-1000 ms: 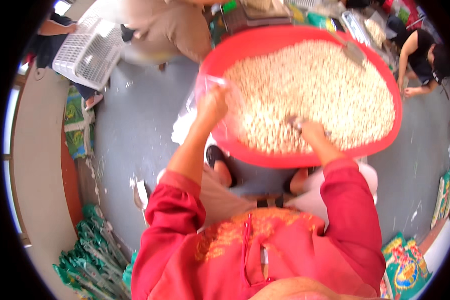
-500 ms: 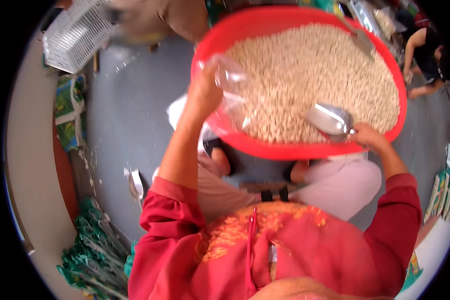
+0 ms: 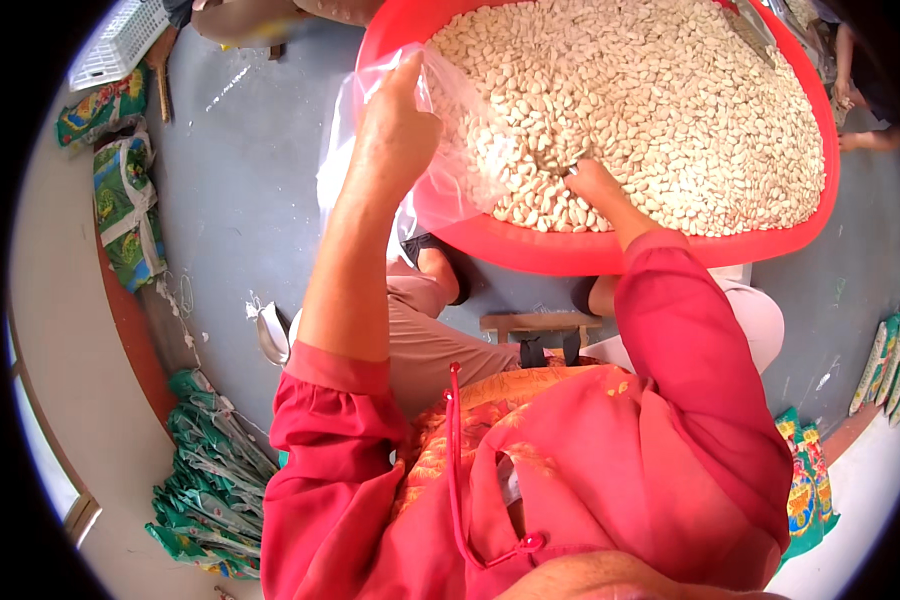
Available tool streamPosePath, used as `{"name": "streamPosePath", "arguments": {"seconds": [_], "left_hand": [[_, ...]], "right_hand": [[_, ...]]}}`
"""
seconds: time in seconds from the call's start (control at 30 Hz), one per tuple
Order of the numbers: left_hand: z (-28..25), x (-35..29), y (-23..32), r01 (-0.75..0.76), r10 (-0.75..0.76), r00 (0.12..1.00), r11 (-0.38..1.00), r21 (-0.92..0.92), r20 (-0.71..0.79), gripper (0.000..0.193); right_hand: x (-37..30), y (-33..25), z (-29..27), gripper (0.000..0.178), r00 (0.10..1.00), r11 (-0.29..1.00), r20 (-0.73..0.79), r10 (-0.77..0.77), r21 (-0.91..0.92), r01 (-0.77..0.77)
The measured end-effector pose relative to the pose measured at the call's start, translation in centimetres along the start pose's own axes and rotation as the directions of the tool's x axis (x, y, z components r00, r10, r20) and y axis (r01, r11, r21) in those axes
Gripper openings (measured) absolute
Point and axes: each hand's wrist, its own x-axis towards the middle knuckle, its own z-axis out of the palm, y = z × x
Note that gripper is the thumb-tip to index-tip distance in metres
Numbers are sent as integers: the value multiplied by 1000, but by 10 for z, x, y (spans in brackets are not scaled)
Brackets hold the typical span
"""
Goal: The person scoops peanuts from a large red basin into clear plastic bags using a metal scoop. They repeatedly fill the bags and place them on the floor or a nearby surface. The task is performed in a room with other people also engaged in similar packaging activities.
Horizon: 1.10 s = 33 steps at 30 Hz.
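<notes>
In front of my knees stands a wide red basin point(image 3: 820, 225) heaped with pale, flat seeds or beans point(image 3: 670, 140). My left hand point(image 3: 395, 135) is closed on the edge of a clear plastic bag point(image 3: 455, 190), which hangs over the basin's left rim. My right hand point(image 3: 600, 188) grips the handle of a metal scoop point(image 3: 571, 169) low in the basin, near the bag. The bowl of this scoop is mostly hidden among the seeds.
A second metal scoop point(image 3: 272, 333) lies on the floor at left. Green printed bags point(image 3: 210, 480) are piled at lower left, and more point(image 3: 805, 480) stand at right. A small wooden stool point(image 3: 540, 322) is between my legs. Another person's arm point(image 3: 870, 138) shows at far right.
My right hand has carried the scoop left from the basin's near right rim into the seeds beside the bag. My left hand keeps hold of the bag. The view has shifted somewhat.
</notes>
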Motion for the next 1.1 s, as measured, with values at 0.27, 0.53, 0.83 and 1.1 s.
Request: {"name": "streamPosePath", "arguments": {"seconds": [0.27, 0.53, 0.83, 1.1], "left_hand": [[32, 23, 17, 247, -211, 955, 954, -168, 207, 64], [86, 36, 27, 299, -180, 912, 907, -296, 369, 66], [136, -12, 86, 343, 149, 817, 650, -678, 557, 65], [96, 6, 66, 406, -18, 877, 561, -721, 480, 60]], "right_hand": [[-59, 24, -74, 34, 972, 978, -165, -165, -159, 139], [-151, 35, -170, 31, 912, 937, -262, -316, -238, 256], [-163, -9, -164, 19, 877, 840, -122, -466, -373, 394], [-156, -77, -177, 11, 808, 480, 87, -583, -765, 428]]}}
